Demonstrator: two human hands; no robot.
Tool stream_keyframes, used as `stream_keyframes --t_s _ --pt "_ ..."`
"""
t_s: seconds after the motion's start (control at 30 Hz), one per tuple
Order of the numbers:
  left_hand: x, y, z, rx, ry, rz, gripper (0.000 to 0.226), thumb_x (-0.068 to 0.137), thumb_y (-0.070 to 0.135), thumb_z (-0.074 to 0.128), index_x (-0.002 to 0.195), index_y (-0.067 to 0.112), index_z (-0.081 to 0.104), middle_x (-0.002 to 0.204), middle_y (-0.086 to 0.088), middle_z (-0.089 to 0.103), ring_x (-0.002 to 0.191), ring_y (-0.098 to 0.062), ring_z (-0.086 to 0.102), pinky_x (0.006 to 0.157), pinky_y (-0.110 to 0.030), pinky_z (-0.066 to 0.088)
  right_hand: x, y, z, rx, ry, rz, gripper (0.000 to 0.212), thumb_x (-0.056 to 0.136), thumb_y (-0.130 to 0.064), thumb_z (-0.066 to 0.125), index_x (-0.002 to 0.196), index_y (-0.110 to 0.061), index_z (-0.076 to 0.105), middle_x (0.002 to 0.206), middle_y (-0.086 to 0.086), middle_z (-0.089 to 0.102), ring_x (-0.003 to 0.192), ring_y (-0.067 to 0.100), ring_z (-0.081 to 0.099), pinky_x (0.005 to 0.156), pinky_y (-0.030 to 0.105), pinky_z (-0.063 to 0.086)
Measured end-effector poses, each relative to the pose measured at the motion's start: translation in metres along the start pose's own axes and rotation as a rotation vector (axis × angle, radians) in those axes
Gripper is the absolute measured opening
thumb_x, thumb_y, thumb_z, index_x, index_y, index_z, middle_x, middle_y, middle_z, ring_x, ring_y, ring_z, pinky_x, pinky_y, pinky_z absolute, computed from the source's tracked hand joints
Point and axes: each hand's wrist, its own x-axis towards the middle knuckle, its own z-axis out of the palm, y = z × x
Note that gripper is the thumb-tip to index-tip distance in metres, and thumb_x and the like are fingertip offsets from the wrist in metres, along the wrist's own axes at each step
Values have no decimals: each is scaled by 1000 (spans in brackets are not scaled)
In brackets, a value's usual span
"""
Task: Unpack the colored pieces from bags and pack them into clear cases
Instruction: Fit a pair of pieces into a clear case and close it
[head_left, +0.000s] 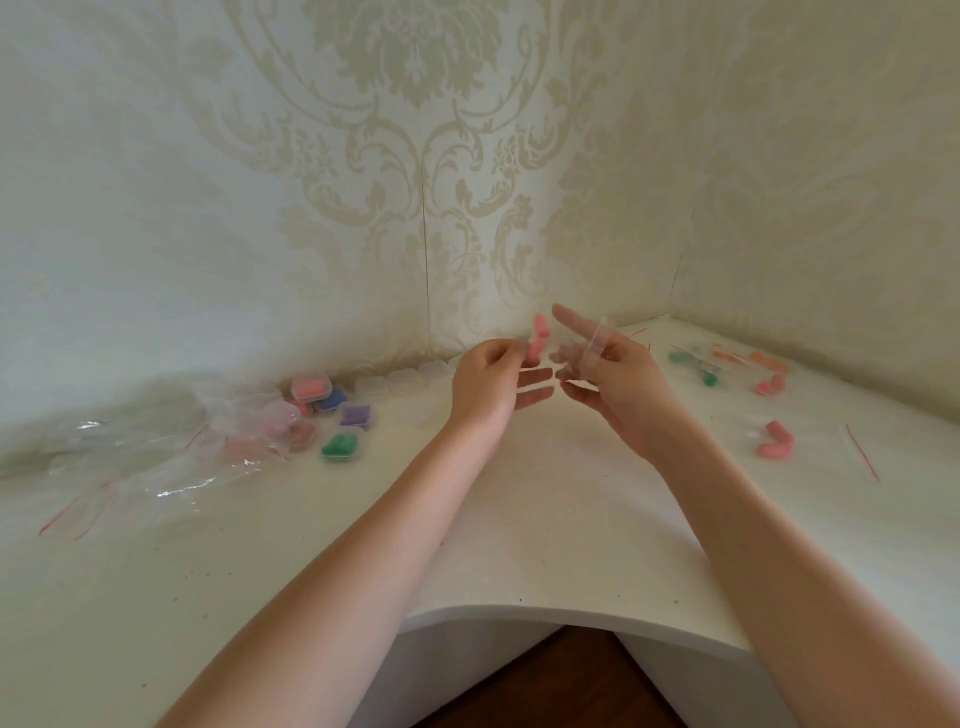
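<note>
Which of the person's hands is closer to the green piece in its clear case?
Left. The left hand is up just right of the green piece; the right hand is farther right still.

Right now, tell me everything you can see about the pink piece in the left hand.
The pink piece is small, elongated and matte, soft-looking like foam, with a rounded top. It stands roughly upright in the air above the table, pinched at its lower part by the left hand. The right hand, close beside it, holds a clear bag. Motion blur hides finer detail.

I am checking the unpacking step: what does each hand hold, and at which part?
Left hand pinches a pink piece at its lower end; right hand holds a clear bag.
</note>
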Motion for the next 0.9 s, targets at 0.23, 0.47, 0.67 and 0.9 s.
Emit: stream_keyframes --t_s 0.23,0.47,0.67,0.9 --pt "-2 2 -7 -73 25 13 8 84 15 70 78 13 65 74 4 70 77 -5 67 62 -20 56 2 2 5 -283 108 -52 47 95 -2 40 99 -42 66 100 -12 63 77 5 57 76 22 49" --pt "4 -3 -6 3 63 75 9 86 7 67 79 9 63 79 -9 67 72 -13 66 62 -18 54 0 1 8 -325 -5 -27 29 95 -14 50 114 -31 64 106 -8 68 84 9 63 73 21 49" --pt "4 0 -9 -79 33 33 14 78 -2 73 77 7 62 74 -9 63 68 -15 63 66 -18 56 1 2 6 -305 36 -83 10 91 -22 62 101 -21 65 81 -12 66 68 6 63 66 18 50" --pt "7 -3 -10 -45 93 -15 10 84 -2 63 85 7 57 82 -10 63 64 -12 64 69 -20 57 0 4 11 -420 -82 -73 24 89 -27 65 111 -19 68 98 -6 70 75 6 64 63 15 50"
